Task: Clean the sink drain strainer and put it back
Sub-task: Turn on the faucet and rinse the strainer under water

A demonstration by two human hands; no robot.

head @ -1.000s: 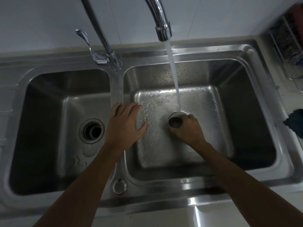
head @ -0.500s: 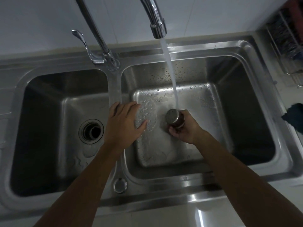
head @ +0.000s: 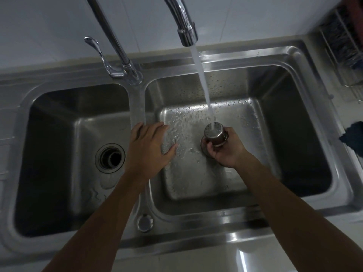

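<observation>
A small round metal drain strainer (head: 214, 133) with a perforated base is in my right hand (head: 227, 149), held upside down above the right basin's drain opening (head: 204, 148). Water (head: 204, 87) from the tap spout (head: 187, 34) falls straight onto the strainer's base. My left hand (head: 148, 148) rests flat, fingers spread, on the divider between the two basins of the steel sink (head: 137, 108), holding nothing.
The left basin has its own drain (head: 110, 157) with a fitting in it. The tap lever (head: 102, 55) stands behind the divider. A wire rack (head: 345, 48) and a dark cloth (head: 353, 134) sit on the counter at right. A round cap (head: 145, 222) lies on the front rim.
My right hand has lifted the strainer out of the right drain and turned its perforated base up into the running water. My left hand stays on the divider.
</observation>
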